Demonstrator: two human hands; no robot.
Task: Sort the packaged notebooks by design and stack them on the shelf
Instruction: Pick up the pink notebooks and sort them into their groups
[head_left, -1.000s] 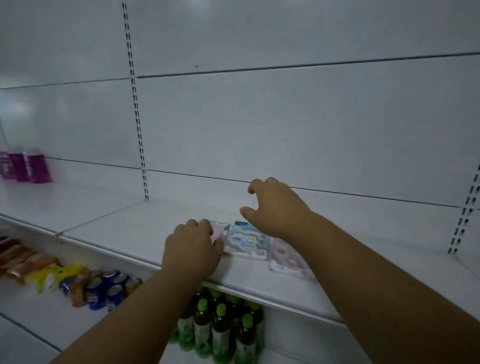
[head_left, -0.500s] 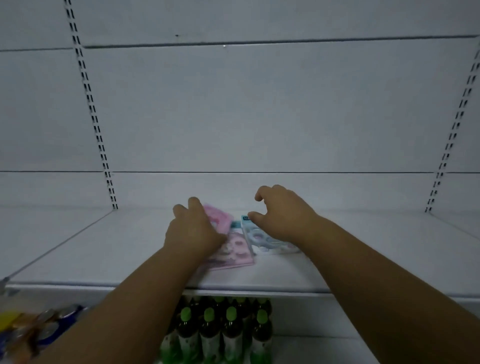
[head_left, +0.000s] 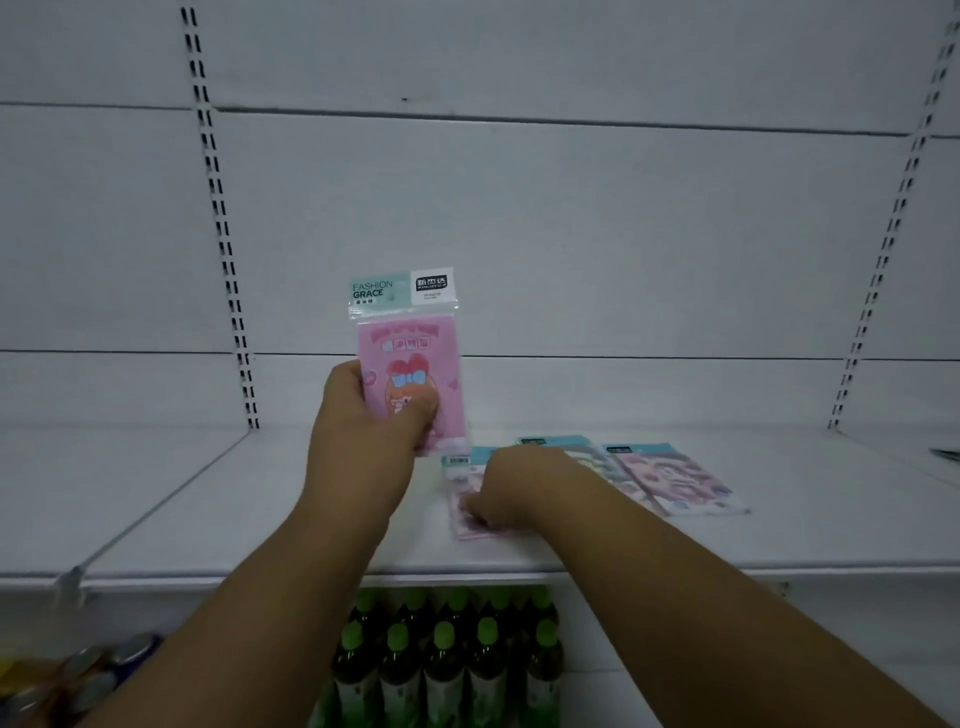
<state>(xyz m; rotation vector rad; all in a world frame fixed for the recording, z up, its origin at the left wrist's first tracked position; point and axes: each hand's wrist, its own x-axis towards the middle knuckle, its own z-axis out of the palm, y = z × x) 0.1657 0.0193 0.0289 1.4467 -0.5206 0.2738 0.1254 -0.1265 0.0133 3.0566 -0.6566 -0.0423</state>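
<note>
My left hand (head_left: 371, 415) holds a pink packaged notebook (head_left: 410, 353) upright above the white shelf (head_left: 260, 509); its header card reads FASHION GRACE. My right hand (head_left: 511, 493) lies with curled fingers on another pink packaged notebook (head_left: 467, 522) flat on the shelf. Right of it lie a greenish packaged notebook (head_left: 587, 460) and a pink and purple one (head_left: 675, 483), side by side and partly overlapping. My right forearm hides part of them.
Green-capped bottles (head_left: 447, 654) stand on the shelf below. Cans and snack packs (head_left: 78, 675) sit at the lower left. Slotted uprights (head_left: 223, 249) run up the back wall. A dark item (head_left: 948, 453) peeks in at the far right edge.
My left hand has lifted the pink notebook off the shelf and turned it upright. My right hand has moved left and down onto another pink notebook. The camera view shifted.
</note>
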